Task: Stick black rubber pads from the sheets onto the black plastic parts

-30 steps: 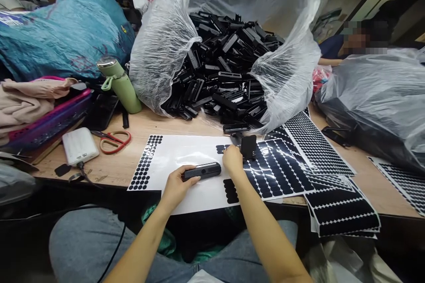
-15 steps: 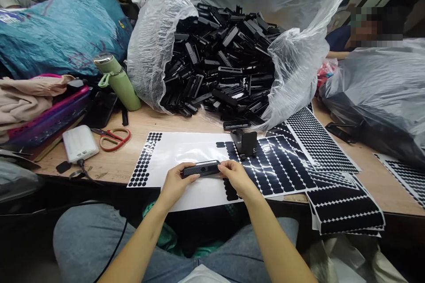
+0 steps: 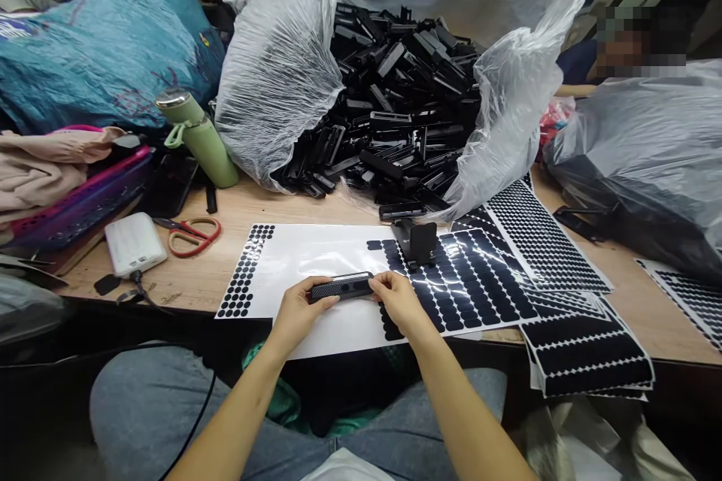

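A long black plastic part (image 3: pixel 345 286) with a carbon-fibre-like pattern lies level between my two hands, just above the white sticker sheet (image 3: pixel 316 248). My left hand (image 3: pixel 298 308) grips its left end, thumb along the front side. At the right end, the thumb and fingers of my right hand (image 3: pixel 398 301) are pinched together on the part; whether a sticker is also between them I cannot tell. Rows of black rounded stickers (image 3: pixel 468 278) cover the sheet's right side, and small black dots (image 3: pixel 240 285) its left. A black bracket-like stand (image 3: pixel 420 242) rests on the sheet behind my right hand.
A clear plastic bag (image 3: pixel 276 75) spills a heap of similar black parts (image 3: pixel 395 120) at the back. To the left are red-handled scissors (image 3: pixel 195 237), a white power bank (image 3: pixel 135 244) and a green bottle (image 3: pixel 203 143). More sticker sheets (image 3: pixel 592 346) overhang the right front edge.
The clear bag's left flap has moved right over some of the heap, and its right edge has shifted too. My hands and the black part have barely moved.
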### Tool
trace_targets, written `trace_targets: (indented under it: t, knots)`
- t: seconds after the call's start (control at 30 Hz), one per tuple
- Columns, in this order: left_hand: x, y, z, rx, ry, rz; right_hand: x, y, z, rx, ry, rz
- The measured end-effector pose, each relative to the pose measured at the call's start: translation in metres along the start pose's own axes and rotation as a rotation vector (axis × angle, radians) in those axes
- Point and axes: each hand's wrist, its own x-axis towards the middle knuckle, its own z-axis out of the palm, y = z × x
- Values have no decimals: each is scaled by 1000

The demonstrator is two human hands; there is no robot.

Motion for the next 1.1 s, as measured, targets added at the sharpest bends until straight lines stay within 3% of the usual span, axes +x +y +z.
trace_targets:
  t: [0.37, 0.53, 0.63, 0.73, 0.87, 1.0, 1.1]
  knots:
    - [0, 0, 0, 2, 8, 29, -6, -3, 6, -157, 94, -67]
    - [-1, 3, 0, -39, 10, -2, -6, 4, 9, -6, 139, -96]
    - [-15, 15, -9, -55, -54, -47, 2, 0, 0, -62, 103, -129]
    - [-44, 34, -22, 106, -189, -15, 27, -18, -3, -308, 149, -235]
    - [-80, 55, -26, 315, -374, -50, 81, -59, 34, -654, 152, -423]
    - [-97, 56, -12, 417, -430, -5, 134, -99, 99, -704, 175, -489]
    - [-101, 48, -7, 376, -472, 54, 161, -120, 131, -724, 208, -464]
